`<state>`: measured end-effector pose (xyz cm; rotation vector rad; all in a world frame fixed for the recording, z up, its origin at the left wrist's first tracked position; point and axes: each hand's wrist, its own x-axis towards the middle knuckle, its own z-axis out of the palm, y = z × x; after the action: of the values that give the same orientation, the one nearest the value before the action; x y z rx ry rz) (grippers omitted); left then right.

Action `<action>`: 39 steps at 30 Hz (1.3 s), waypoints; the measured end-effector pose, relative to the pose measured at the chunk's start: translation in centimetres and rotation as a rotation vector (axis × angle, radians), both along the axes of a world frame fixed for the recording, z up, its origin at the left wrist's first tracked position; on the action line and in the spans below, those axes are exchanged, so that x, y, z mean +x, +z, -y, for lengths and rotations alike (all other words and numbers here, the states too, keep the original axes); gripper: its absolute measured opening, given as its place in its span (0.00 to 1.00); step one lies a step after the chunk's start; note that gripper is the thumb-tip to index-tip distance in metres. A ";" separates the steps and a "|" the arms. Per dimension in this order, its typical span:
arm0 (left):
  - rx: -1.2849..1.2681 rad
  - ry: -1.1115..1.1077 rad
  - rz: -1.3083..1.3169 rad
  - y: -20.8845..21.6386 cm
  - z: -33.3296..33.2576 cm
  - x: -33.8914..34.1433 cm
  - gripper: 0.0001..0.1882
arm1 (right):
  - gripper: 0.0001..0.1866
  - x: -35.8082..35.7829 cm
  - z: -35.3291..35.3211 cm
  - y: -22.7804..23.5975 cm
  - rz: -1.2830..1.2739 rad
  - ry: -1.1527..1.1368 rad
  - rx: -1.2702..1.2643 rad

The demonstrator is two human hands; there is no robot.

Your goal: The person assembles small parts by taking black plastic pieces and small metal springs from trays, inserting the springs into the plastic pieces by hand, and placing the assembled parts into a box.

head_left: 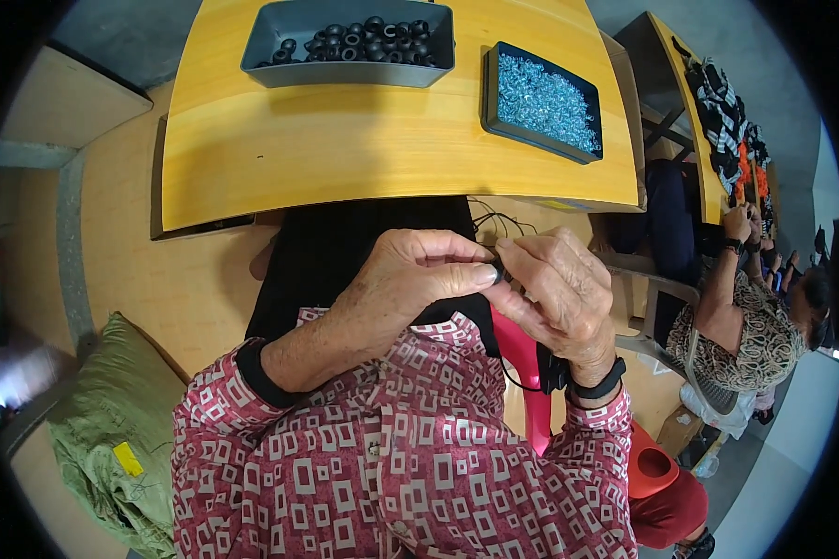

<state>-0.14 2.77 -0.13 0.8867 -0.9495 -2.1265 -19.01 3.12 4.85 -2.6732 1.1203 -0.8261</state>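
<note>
Black piece is mostly hidden by fingers.

Two trays on yellow table

From where I stand, no text, number or sign can be read. Noted: one yellow tag on the green sack, to the person's left; any marking on it is too small to make out. Noted: a small yellow patch at the near edge of the counter, right side (whether a sticker, I cannot tell), likewise illegible. The shirt bears outlined rectangles, pattern rather than lettering. A bright area, far left, is blurred beyond reading.
</note>
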 end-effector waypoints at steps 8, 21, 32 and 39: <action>-0.041 -0.021 -0.001 -0.1 0.3 0.2 0.13 | 0.15 0.2 0.3 -0.3 0.031 0.012 -0.050; 0.003 -0.029 -0.036 0.3 0.7 0.6 0.11 | 0.12 0.9 0.0 -0.2 -0.050 0.001 -0.172; 0.051 -0.007 -0.124 0.7 1.0 0.8 0.17 | 0.18 0.0 0.2 -0.9 0.238 -0.121 0.042; 0.003 -0.002 -0.114 0.8 0.7 0.9 0.16 | 0.14 0.5 0.0 -1.1 0.279 -0.134 0.012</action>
<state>0.74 2.04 0.70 0.7573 -0.8899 -2.1564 -18.56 3.12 3.78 -2.3958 1.2361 -1.1676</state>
